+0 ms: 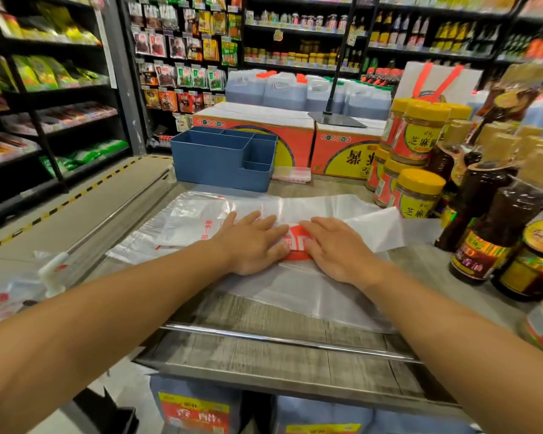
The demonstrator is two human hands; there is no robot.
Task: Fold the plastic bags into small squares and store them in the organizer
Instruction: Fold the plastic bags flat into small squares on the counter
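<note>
Flattening a bag on the shop counter, folding barely begun.

The grey wood-grain counter [264, 346] carries a clear plastic bag with a red printed logo [295, 292], spread near its front edge with more clear bags [182, 220] lying under and to its left. Behind them stands the blue plastic compartment organizer [223, 164], nothing visible inside it. The left hand [251, 245] and right hand [336, 249] press flat on the bag, fingers straight, grasping nothing. Judging by this, every fold and all the storing remain.
</note>
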